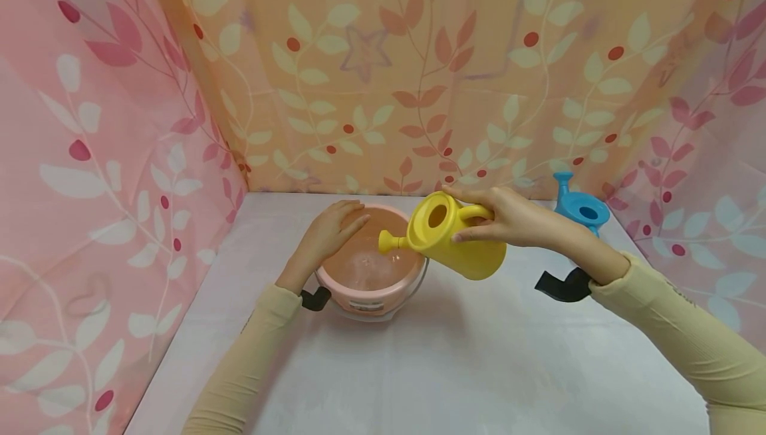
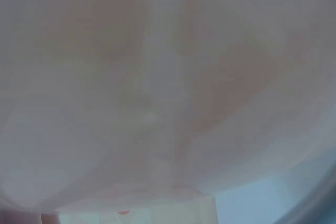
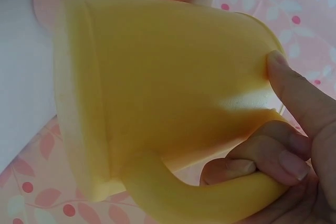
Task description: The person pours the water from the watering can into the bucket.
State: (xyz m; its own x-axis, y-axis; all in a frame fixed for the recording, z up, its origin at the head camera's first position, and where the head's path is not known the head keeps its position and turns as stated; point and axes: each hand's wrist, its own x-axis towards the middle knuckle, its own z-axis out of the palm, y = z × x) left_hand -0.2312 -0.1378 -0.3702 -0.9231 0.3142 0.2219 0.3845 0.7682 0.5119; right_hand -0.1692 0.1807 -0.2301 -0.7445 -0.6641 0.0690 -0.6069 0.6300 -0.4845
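A yellow toy watering can [image 1: 473,249] is tilted left in my right hand [image 1: 509,219], which grips its handle with the fingers curled round. In the right wrist view the thumb [image 3: 299,87] lies along the can's wall. Its spout reaches over the rim of a pink bucket [image 1: 359,298]. Inside the bucket is clear water [image 1: 371,265] with bright glints on its surface. My left hand [image 1: 329,232] holds the bucket's left rim, thumb on the inner side. The left wrist view is filled by the blurred bucket wall [image 2: 94,145].
A blue toy watering can [image 1: 577,209] stands at the back right, partly hidden by my right forearm. Flowered cloth walls [image 1: 389,89] enclose the white table [image 1: 467,368] at the back and both sides. The bucket's thin handle [image 1: 419,289] hangs down on its right side.
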